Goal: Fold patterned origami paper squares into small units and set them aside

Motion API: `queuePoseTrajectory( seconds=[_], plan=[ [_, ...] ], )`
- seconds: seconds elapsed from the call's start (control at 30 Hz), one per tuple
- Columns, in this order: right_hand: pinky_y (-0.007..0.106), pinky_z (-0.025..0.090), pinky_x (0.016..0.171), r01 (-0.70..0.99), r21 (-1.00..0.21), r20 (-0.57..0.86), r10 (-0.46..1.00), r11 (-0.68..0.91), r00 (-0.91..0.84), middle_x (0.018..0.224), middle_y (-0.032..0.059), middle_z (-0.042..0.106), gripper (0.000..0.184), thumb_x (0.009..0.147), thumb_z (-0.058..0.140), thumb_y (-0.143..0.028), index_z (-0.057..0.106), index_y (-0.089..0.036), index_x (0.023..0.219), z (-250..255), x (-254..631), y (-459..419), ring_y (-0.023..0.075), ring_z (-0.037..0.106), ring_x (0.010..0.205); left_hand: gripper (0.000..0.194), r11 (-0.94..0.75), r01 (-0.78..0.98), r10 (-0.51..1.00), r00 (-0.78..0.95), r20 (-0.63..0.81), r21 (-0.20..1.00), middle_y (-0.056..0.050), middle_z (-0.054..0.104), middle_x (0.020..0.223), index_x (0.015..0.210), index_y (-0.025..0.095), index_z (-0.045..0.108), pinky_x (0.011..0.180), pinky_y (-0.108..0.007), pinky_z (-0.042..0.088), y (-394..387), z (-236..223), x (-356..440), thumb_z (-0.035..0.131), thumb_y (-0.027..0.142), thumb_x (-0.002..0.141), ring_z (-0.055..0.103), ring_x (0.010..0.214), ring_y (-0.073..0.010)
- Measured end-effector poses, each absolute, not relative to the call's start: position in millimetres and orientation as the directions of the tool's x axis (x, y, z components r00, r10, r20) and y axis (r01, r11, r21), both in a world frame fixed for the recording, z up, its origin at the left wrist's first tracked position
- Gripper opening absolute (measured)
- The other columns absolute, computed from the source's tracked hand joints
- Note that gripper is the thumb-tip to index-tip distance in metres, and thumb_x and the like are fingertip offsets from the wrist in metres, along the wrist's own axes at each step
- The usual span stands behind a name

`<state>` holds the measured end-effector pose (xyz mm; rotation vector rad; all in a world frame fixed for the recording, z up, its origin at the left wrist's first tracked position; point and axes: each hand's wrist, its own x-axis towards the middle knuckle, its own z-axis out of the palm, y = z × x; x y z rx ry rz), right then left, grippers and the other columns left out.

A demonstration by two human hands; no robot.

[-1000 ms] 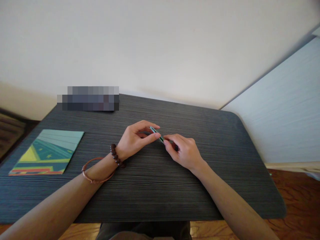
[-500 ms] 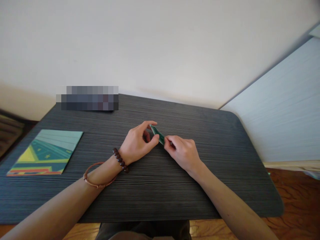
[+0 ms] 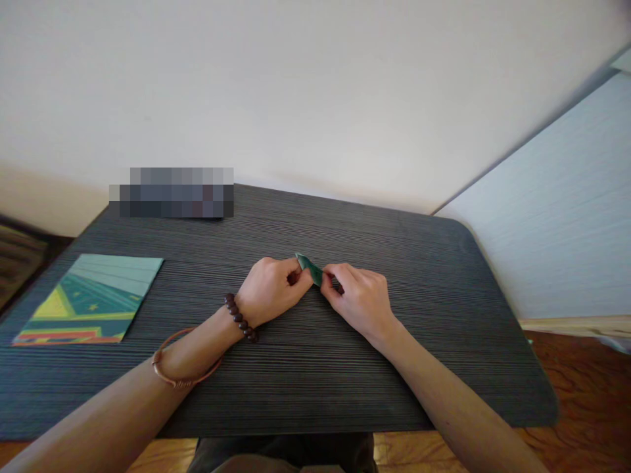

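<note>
Between my hands, above the middle of the dark table (image 3: 305, 387), is a small folded piece of green paper (image 3: 310, 268). My left hand (image 3: 271, 286) pinches its left side between thumb and index finger, the other fingers curled in. The lower right end is pinched by my right hand (image 3: 359, 295), also closed at the fingertips. A pointed corner of the paper sticks up past my left fingers. The fingers cover part of it, so its full folded shape does not show. A beaded bracelet (image 3: 239, 318) and a copper-coloured bangle (image 3: 182, 382) sit on my left wrist and forearm.
A flat green, yellow and orange printed sheet or booklet (image 3: 98, 299) lies on the table at the left. Behind it, at the back left, a pixelated object (image 3: 172, 197) stands near the wall (image 3: 315, 98). A pale panel (image 3: 557, 203) rises along the right.
My left index finger, raised over the paper's top corner before, has come down and closed with the thumb on its left side. My right hand keeps its pinch, almost unmoved.
</note>
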<state>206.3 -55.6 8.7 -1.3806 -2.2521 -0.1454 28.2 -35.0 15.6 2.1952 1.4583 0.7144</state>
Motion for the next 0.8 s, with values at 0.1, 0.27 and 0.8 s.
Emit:
queuePoseTrajectory(
  seconds=[0.1, 0.27, 0.8],
  plan=[
    [0.025, 0.032, 0.057, 0.875, -0.121, 0.445, 0.814, 0.468, -0.374, 0.069, -0.0019, 0.065, 0.011, 0.083, 0.052, -0.025, 0.061, -0.02, 0.08, 10, 204, -55, 0.0111, 0.057, 0.057, 0.034, -0.444, 0.669, 0.896, 0.341, 0.284, 0.596, 0.005, 0.041, 0.04, 0.046, 0.016, 0.04, 0.044, -0.02, 0.027, -38, 14, 30, 0.049, 0.024, 0.078, 0.036, 0.039, -0.0058],
    [0.026, 0.028, 0.056, 0.887, -0.071, 0.421, 0.82, 0.455, -0.387, 0.064, -0.0019, 0.062, 0.017, 0.084, 0.049, -0.025, 0.059, -0.019, 0.071, 11, 205, -53, 0.0101, 0.051, 0.053, 0.034, -0.469, 0.673, 0.882, 0.32, 0.347, 0.571, 0.006, 0.035, 0.039, 0.045, 0.016, 0.038, 0.043, -0.02, 0.023, -39, 15, 30, 0.049, 0.022, 0.076, 0.029, 0.038, -0.005],
    [0.022, 0.031, 0.054, 0.844, -0.369, 0.264, 0.914, 0.39, -0.306, 0.058, -0.0015, 0.057, 0.022, 0.084, 0.046, -0.023, 0.052, -0.018, 0.064, 10, 204, -53, 0.0094, 0.05, 0.051, 0.028, -0.239, 0.908, 0.968, 0.252, 0.005, 0.345, -0.002, 0.058, 0.057, 0.069, 0.021, 0.055, 0.051, -0.027, 0.026, -37, 23, 32, 0.041, 0.042, 0.082, 0.056, 0.054, -0.0194]
  ],
)
